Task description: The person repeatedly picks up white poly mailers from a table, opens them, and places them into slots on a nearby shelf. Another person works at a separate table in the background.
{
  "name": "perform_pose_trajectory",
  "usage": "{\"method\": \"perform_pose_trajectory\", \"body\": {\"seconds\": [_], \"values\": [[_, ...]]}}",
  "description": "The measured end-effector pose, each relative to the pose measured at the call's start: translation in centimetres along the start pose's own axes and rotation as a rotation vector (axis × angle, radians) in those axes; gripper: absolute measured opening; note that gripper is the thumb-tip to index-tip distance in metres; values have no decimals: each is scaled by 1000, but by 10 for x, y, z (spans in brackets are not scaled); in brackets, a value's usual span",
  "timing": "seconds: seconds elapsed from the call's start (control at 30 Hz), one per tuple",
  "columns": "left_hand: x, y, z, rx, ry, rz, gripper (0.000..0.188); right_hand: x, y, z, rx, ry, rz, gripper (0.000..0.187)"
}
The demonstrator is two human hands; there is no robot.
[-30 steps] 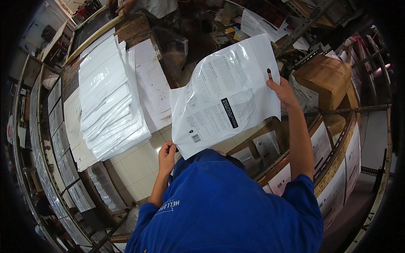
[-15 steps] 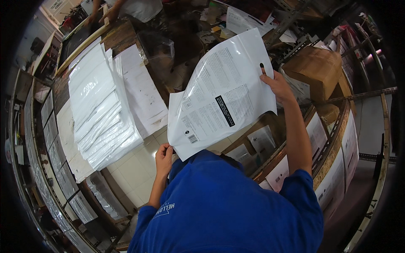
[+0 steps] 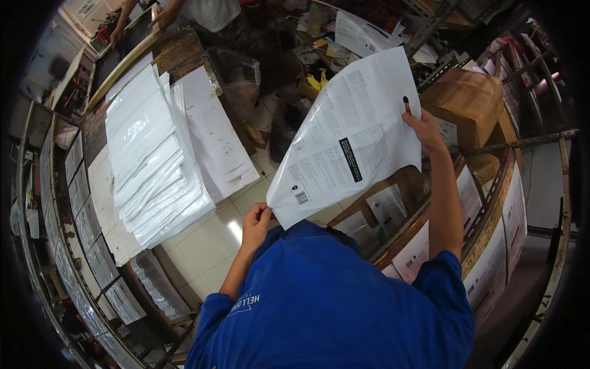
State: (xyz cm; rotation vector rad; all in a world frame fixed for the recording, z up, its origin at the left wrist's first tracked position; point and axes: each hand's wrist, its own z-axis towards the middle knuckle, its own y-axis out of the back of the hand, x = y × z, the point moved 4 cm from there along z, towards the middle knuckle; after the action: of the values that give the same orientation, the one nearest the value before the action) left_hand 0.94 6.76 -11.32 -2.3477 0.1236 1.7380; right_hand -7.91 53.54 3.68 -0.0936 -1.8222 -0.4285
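Observation:
A white plastic bag (image 3: 326, 147) with grey print, a black label block and a punched handle hole is stretched out in front of me. My right hand (image 3: 424, 128) grips its upper right edge just beside the hole, a finger showing through the slot. My left hand (image 3: 257, 221) pinches the lower left corner between thumb and fingers. The bag's sheet bows between the two hands. To the left lies a thick, uneven stack of glossy white plastic bags (image 3: 157, 160) on a wooden table. Beside that stack is a smudged white sheet (image 3: 212, 132).
A brown cardboard box (image 3: 464, 101) stands right of my right hand. Racks holding printed white sheets (image 3: 485, 264) curve along the right, with more rack shelves (image 3: 92, 234) at left. Another person's hands (image 3: 163, 18) are at the far table end. Tiled floor (image 3: 215, 240) shows between.
Both hands have shifted slightly to the right with the bag still held between them. The far person's hands have come further into view.

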Motion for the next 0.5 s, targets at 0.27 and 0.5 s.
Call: {"method": "perform_pose_trajectory", "body": {"seconds": [0.27,0.5], "values": [[1,-4,-2,109,76,195,20,-26,29,-14,-89,97,-121,28],[12,33,6,5,123,175,22,-117,29,-18,-356,48,-348,33]]}}
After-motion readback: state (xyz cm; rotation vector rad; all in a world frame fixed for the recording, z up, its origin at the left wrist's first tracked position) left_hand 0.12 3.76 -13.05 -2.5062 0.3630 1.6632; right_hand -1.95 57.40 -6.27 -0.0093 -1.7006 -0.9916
